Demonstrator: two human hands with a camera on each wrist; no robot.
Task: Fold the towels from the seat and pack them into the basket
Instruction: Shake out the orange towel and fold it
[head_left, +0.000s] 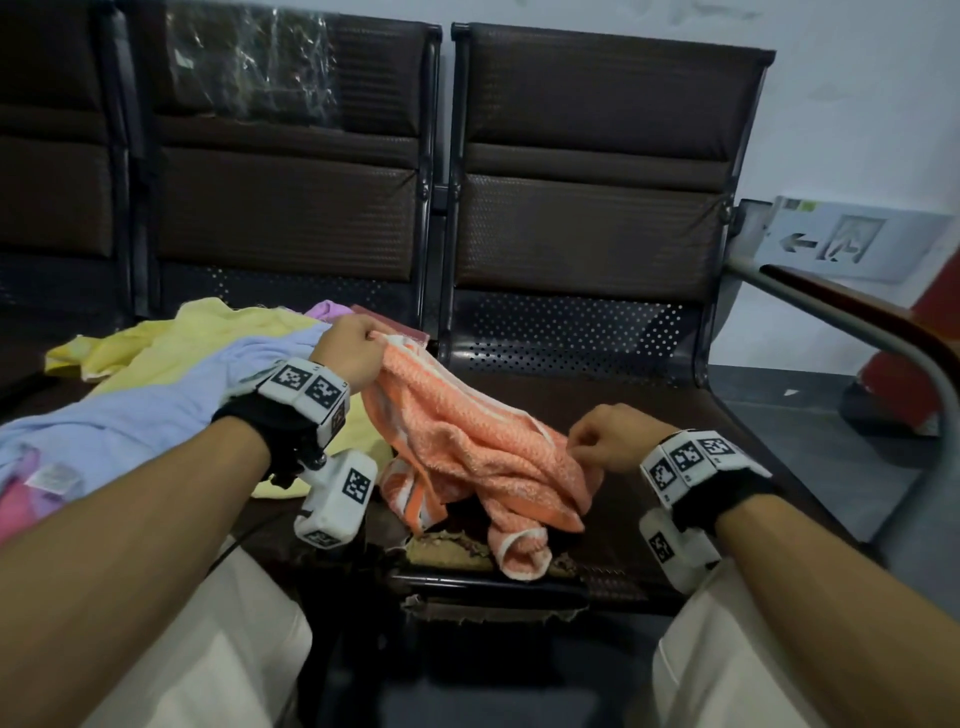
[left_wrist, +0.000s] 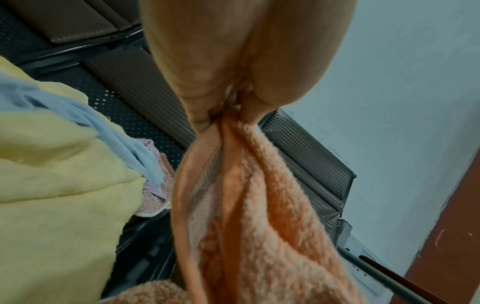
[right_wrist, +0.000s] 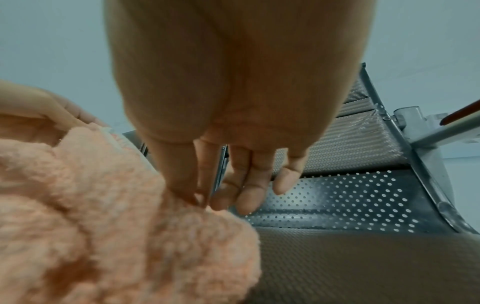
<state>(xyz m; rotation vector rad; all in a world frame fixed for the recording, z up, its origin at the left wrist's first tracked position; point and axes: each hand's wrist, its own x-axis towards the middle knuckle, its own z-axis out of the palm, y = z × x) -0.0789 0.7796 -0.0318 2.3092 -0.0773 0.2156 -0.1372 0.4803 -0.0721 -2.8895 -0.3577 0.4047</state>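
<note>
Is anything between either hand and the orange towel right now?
Nothing visible. The left hand already has its grip on one bunched end of the orange towel, and the right hand pinches its edge between thumb and forefinger. The basket is not in view, so the way there cannot be judged.

Dark perforated seat (head_left: 597, 364) bears orange towel (head_left: 467, 441), yellow towel (head_left: 208, 338), blue towel (head_left: 156, 410).
</note>
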